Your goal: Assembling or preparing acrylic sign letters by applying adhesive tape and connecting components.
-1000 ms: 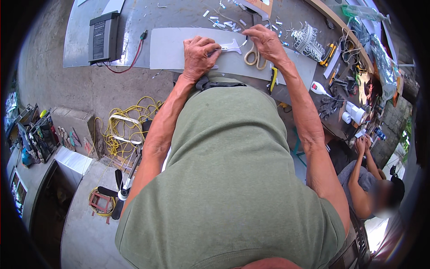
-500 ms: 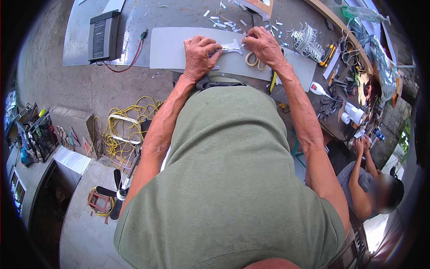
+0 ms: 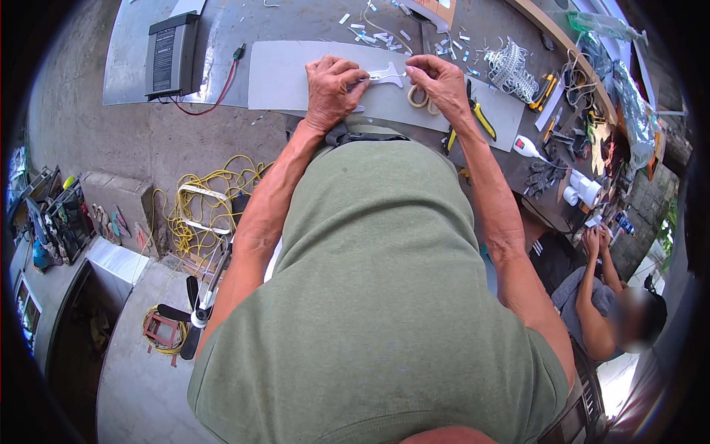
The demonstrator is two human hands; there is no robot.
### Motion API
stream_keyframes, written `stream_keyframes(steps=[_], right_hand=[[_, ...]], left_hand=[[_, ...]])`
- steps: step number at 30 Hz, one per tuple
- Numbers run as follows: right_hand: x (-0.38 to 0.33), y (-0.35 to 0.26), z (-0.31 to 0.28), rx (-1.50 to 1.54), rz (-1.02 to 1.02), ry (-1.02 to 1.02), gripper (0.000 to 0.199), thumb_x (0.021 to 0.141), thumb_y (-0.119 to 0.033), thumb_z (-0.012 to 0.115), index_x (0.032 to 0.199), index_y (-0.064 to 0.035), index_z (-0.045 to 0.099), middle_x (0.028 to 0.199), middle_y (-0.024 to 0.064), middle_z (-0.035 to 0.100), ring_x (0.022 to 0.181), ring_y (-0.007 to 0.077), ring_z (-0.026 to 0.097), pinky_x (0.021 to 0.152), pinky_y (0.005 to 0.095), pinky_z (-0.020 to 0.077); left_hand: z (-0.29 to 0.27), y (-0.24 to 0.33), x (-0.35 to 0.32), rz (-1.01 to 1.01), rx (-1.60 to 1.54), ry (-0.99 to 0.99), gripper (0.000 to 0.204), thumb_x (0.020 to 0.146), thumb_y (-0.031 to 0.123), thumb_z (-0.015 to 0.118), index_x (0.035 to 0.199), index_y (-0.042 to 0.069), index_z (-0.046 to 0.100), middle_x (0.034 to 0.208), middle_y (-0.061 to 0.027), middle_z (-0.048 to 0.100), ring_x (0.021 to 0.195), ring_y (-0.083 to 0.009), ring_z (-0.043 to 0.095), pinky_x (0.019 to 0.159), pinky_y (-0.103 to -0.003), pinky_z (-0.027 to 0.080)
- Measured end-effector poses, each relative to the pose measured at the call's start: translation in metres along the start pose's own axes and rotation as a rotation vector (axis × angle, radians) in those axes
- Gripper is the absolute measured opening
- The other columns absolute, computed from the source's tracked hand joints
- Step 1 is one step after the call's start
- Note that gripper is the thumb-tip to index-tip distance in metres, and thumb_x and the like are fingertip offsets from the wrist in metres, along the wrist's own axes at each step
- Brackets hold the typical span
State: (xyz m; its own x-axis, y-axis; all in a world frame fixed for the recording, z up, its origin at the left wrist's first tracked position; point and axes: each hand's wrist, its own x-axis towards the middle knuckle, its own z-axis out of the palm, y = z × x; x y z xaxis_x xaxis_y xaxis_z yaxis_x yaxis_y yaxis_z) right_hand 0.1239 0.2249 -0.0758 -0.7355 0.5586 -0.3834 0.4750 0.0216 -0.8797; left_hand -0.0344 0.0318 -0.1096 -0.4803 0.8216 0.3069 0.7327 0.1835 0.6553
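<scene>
My left hand point(image 3: 333, 87) is closed on a flat white piece point(image 3: 390, 75) whose end flares like a letter shape, held just above a pale grey sheet point(image 3: 277, 80). Off the flared end, my right hand point(image 3: 441, 87) pinches with thumb and forefinger at what looks like a thin white wire point(image 3: 405, 73); its far end is too small to make out. Beneath the right hand lie beige rings, like tape rolls point(image 3: 418, 97), partly covered by the fingers. Right of that wrist rest yellow-and-black pliers point(image 3: 484, 121).
A black-and-grey power supply box point(image 3: 171, 55) with a red lead sits at the table's left. Small white LED modules point(image 3: 384, 37) and a coiled white wire point(image 3: 510, 70) lie farther back. A glue bottle point(image 3: 526, 146) lies right. Another person point(image 3: 592, 296) works at lower right.
My right hand has drawn slightly nearer and to the right, uncovering more of the pliers. The left hand keeps its hold on the white piece.
</scene>
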Motion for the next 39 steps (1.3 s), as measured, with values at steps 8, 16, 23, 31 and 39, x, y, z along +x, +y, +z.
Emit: stream_keyframes(steps=[8,16,23,31,39], right_hand=[[-0.002,-0.003,0.002,0.256,0.09,-0.089,0.022,0.092,-0.009,0.075,0.11,0.0022,0.071,0.091,0.0084,0.075,0.081,0.012,0.071,0.067,0.0242,0.0575],[-0.002,0.001,0.005,0.226,0.067,-0.019,0.025,0.091,-0.004,0.074,0.115,0.0037,0.069,0.102,0.0114,0.077,0.083,0.0124,0.072,0.073,0.0249,0.0598],[0.001,-0.004,0.005,0.003,0.06,-0.045,0.019,0.09,-0.003,0.074,0.108,0.0022,0.076,0.091,0.0089,0.078,0.078,0.0101,0.072,0.07,0.0248,0.0606],[0.004,-0.009,0.012,0.089,0.21,-0.007,0.019,0.088,0.0,0.076,0.106,0.0057,0.074,0.088,0.0116,0.077,0.074,0.015,0.076,0.06,0.0255,0.0622],[-0.005,-0.013,0.032,0.135,0.264,0.124,0.025,0.086,-0.006,0.08,0.105,0.0073,0.071,0.085,0.0134,0.076,0.069,0.0137,0.075,0.045,0.0203,0.0496]], left_hand=[[-0.001,0.001,0.0,0.019,0.023,-0.005,0.013,0.078,0.021,0.085,0.09,0.016,0.081,0.094,0.0049,0.073,0.098,-0.0162,0.061,0.095,-0.039,0.037],[0.001,-0.002,-0.002,0.02,-0.008,0.011,0.013,0.078,0.022,0.084,0.089,0.017,0.08,0.095,0.0059,0.073,0.101,-0.0167,0.06,0.096,-0.041,0.035],[0.003,-0.004,-0.004,0.017,-0.013,0.026,0.013,0.077,0.022,0.084,0.088,0.018,0.08,0.094,0.0063,0.073,0.1,-0.0167,0.06,0.096,-0.041,0.035],[0.002,-0.002,-0.002,0.012,-0.025,0.036,0.012,0.077,0.022,0.084,0.088,0.018,0.08,0.094,0.0062,0.073,0.101,-0.0164,0.061,0.097,-0.041,0.035],[0.001,-0.001,-0.003,0.009,-0.006,0.03,0.013,0.078,0.021,0.085,0.09,0.017,0.081,0.094,0.0059,0.073,0.098,-0.0162,0.062,0.096,-0.039,0.036]])
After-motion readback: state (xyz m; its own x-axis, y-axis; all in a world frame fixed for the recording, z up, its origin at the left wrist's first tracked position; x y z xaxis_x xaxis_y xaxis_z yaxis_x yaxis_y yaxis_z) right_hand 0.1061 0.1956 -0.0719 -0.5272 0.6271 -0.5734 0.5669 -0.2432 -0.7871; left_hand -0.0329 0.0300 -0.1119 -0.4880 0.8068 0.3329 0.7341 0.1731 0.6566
